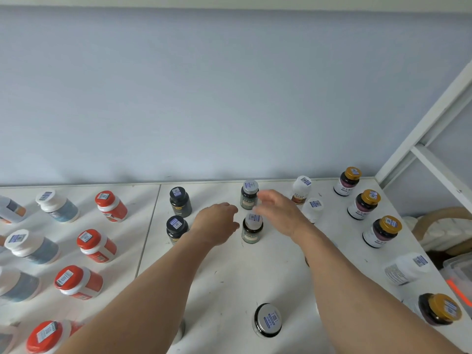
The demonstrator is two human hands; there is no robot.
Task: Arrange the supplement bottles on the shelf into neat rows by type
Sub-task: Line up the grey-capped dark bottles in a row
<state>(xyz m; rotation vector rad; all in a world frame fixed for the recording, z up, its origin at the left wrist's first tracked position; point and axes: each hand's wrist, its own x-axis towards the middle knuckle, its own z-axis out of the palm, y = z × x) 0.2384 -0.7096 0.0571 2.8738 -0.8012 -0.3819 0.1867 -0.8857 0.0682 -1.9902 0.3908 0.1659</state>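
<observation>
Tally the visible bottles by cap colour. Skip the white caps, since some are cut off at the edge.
Red caps: 4
Gold caps: 4
Silver caps: 3
Black caps: 2
Total: 13 visible; the arms may hide more.

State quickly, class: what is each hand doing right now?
Left hand: open, fingers loosely curled, holding nothing, left of the silver-capped bottle.
Right hand: open, blurred, holding nothing, above and right of that bottle.
</observation>
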